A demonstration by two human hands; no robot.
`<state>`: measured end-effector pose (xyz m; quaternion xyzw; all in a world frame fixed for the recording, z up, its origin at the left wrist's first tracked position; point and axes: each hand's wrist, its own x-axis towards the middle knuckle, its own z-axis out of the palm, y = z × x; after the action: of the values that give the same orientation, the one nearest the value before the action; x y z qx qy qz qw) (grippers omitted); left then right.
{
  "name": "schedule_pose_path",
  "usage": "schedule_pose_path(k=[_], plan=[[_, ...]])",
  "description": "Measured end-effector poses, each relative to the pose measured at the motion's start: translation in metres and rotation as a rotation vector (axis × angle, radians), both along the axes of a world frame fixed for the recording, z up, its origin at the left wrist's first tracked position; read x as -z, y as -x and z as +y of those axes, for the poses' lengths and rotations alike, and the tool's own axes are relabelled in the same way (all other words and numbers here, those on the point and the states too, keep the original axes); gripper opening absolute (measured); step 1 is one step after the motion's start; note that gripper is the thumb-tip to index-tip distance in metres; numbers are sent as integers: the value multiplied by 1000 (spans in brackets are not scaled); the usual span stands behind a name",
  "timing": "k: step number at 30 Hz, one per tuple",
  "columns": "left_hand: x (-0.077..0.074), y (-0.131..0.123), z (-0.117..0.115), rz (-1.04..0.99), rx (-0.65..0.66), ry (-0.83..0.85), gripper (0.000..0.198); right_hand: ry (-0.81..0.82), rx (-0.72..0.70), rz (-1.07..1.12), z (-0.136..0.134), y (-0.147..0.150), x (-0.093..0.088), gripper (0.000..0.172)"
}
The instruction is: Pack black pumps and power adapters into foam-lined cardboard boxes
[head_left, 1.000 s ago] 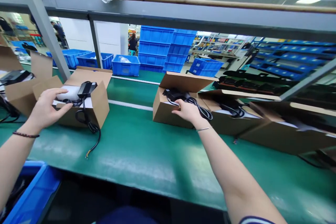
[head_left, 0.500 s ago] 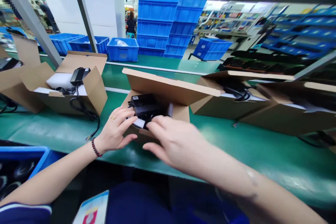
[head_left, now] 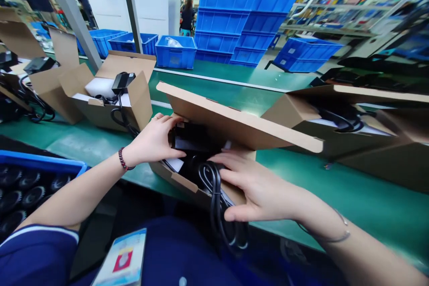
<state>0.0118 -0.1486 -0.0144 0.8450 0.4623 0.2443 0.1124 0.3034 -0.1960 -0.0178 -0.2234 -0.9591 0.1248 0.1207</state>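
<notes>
An open cardboard box (head_left: 186, 182) sits in front of me, turned at an angle, its lid (head_left: 241, 118) raised at the back. In it are a black power adapter (head_left: 192, 137) and a piece of white packing (head_left: 174, 164). My left hand (head_left: 154, 138) is at the box's left side, fingers and thumb closed around the adapter's left end. A bundled black cable (head_left: 216, 192) hangs over the box's front edge. My right hand (head_left: 248, 183) lies over the right side of the box beside the cable, fingers spread and thumb apart; some fingertips are hidden inside.
Similar open boxes stand on the green bench (head_left: 288, 187), a packed box (head_left: 110, 109) to the left and another box (head_left: 311, 132) to the right. A blue crate (head_left: 75, 167) of round black parts is at lower left. Stacked blue crates (head_left: 228, 13) rise behind.
The box has turned and come nearer me. A cable bundle now hangs over its front. My left hand has moved up onto the adapter's end; my right hand has shifted right, fingers spread.
</notes>
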Motion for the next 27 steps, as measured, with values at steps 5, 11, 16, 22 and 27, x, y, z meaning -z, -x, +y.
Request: schedule_pose_path(k=[5, 11, 16, 22, 27], plan=[[-7, -3, -27, -444, -48, 28, 70, -344, -22, 386, 9, -4, 20, 47], [-19, -19, -73, -755, 324, 353, 58, -470, 89, 578, -5, -23, 12, 37], [4, -44, -106, -554, 567, 27, 76, 56, 182, 282, -12, -62, -20, 32], [43, -62, -117, -275, 585, -429, 78, -95, 468, -33, 3, -36, -38, 71], [52, -60, -115, -157, 621, -580, 81, -283, 362, -271, 46, 26, -50, 71]])
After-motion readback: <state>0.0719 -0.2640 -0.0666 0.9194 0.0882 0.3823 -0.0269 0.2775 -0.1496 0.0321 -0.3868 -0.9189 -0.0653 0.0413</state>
